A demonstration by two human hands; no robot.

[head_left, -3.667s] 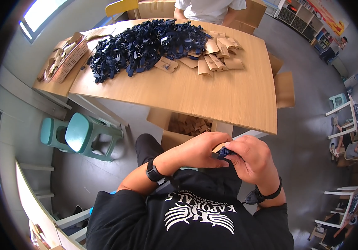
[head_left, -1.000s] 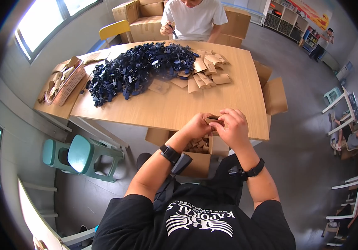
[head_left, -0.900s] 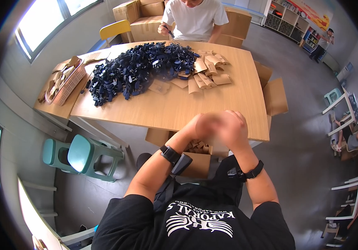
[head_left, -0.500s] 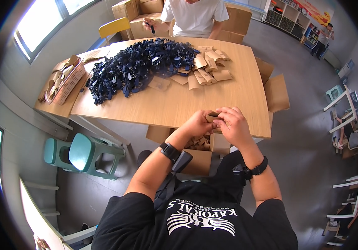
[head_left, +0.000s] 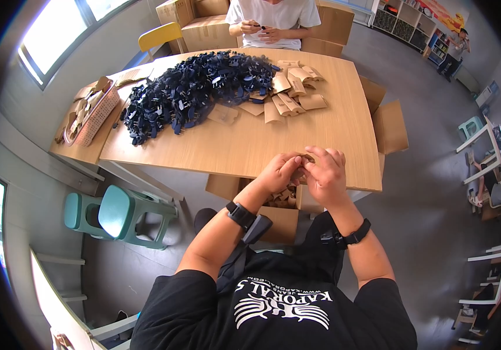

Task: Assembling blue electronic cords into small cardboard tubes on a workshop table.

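My left hand (head_left: 278,173) and my right hand (head_left: 325,174) meet over the near edge of a wooden table (head_left: 233,146). Between their fingers they hold a small brown cardboard piece (head_left: 305,158), mostly hidden by the fingers. A big heap of dark blue items (head_left: 192,90) lies on the far left part of the table. Several folded brown cardboard sleeves (head_left: 288,90) lie beside the heap on the right. An open cardboard box (head_left: 276,210) with brown pieces inside stands under the table edge, just below my hands.
Another person in a white shirt (head_left: 273,17) sits at the table's far side, handling a small item. A basket of cardboard pieces (head_left: 90,111) sits on the left. A teal stool (head_left: 122,213) stands at my left. An open box (head_left: 387,125) stands right of the table.
My hands have risen from my lap, where they held a dark blue item, to the table's near edge. They now hold a brown cardboard piece there.
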